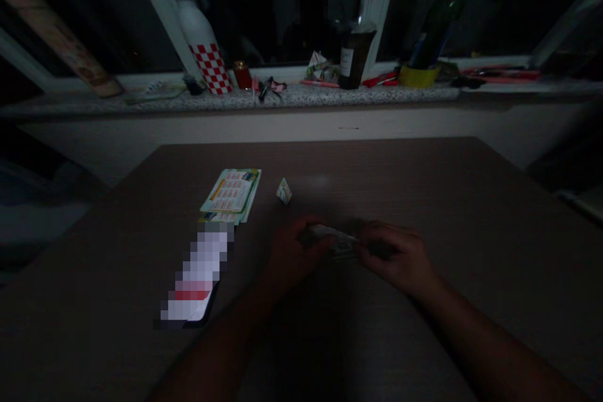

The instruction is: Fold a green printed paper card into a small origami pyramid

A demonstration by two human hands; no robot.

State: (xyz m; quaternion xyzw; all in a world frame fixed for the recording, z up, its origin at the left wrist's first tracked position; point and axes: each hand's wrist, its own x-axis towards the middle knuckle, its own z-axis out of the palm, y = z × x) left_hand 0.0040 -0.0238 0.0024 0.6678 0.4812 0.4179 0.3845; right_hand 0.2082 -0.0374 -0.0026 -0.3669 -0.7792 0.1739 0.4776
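Between my two hands, low over the dark table point(471, 201), is a folded piece of printed paper point(345, 244). My left hand point(304, 248) pinches its left end, thumb on the near side. At its right end, the thumb and fingers of my right hand point(396, 254) close on the edge. The paper is dim, so its folds are hard to make out. A small folded paper piece point(284, 191) with a pointed top stands just beyond my left hand. Farther left lies a stack of printed calendar cards point(230, 191).
A phone point(202, 273) with a lit, blurred-out screen lies left of my left forearm. Along the granite windowsill point(282, 97) stand a white bottle with red checks point(207, 50), a small red jar point(242, 75), a dark cup point(354, 56) and a green bottle point(438, 25) inside a yellow ring.
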